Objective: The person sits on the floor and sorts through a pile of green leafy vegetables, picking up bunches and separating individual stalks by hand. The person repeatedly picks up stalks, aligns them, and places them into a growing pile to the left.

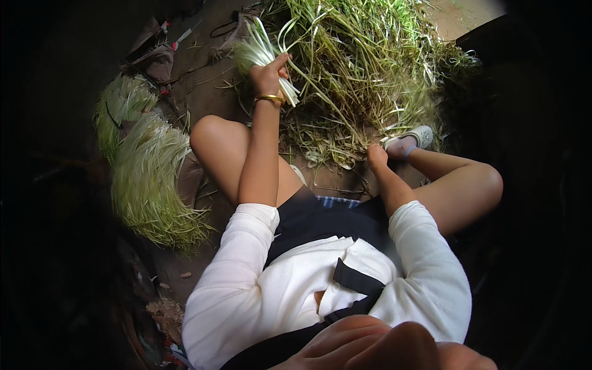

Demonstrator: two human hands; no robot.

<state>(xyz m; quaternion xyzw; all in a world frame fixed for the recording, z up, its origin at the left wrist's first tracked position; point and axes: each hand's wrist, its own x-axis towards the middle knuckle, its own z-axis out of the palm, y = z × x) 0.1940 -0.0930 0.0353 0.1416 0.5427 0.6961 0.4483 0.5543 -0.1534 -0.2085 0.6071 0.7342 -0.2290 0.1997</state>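
My left hand is closed around a bunch of pale stalks, likely garlic chives. Their white ends stick out below the fist and the leafy ends fan up to the left. A big heap of loose green and straw-coloured stalks lies just beyond and to the right. At the near edge of that heap, my right hand is curled beside my shoe. Its fingertips are hidden, so whether a stalk is in them cannot be told. A long thin stalk runs across the heap towards it.
To the left, two thick piles of trimmed stalks lie on the ground. Crumpled brown cloth or sacking lies behind them. My bent knees flank the work area. Litter lies at the lower left.
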